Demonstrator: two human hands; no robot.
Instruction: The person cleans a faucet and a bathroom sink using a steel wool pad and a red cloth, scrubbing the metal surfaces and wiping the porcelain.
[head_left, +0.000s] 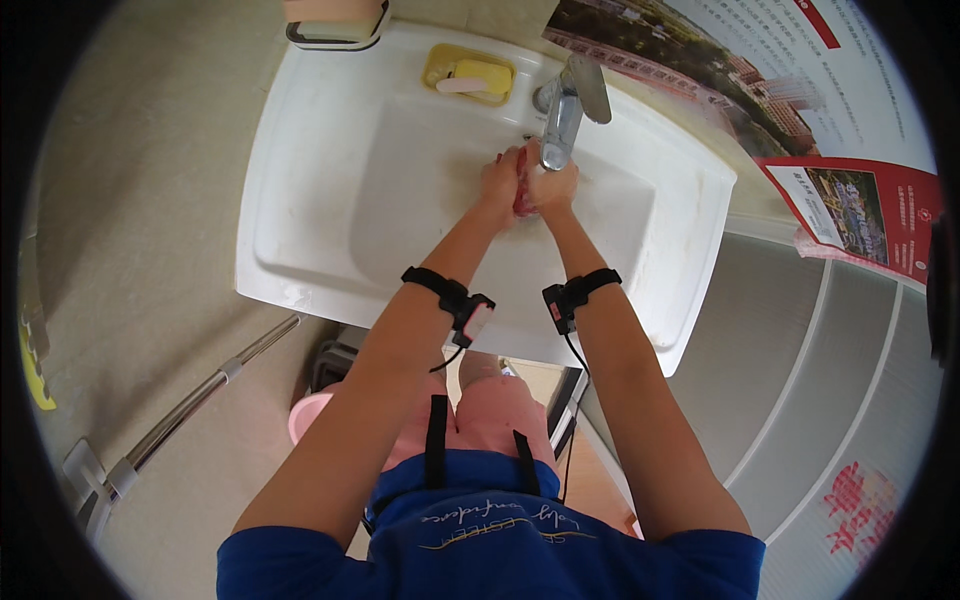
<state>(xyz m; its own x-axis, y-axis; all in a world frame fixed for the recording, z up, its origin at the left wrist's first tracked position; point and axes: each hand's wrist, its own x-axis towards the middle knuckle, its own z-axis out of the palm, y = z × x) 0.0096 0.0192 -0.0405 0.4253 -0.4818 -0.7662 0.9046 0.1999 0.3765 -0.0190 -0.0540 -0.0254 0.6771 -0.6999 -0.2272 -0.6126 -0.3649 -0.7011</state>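
Both hands are together low in a white ceramic washbasin (315, 217), just below the spout of a chrome tap (561, 124). Between my left hand (501, 184) and my right hand (553, 184) is a wet-looking red thing (526, 187), perhaps a cloth; the hands cover much of it. The spout partly hides my right hand. Whether water runs from the tap I cannot tell. On the basin's back ledge, a yellow soap dish (431, 71) holds a yellow bar of soap (491, 75) and a smaller pinkish piece (461, 85).
A container (337, 34) stands at the basin's back left corner. Printed posters (750, 82) hang at the right, above a grey ribbed panel (757, 322). A metal rail (187, 409) runs along the left wall. Below the basin's front edge is a pink basin (304, 416).
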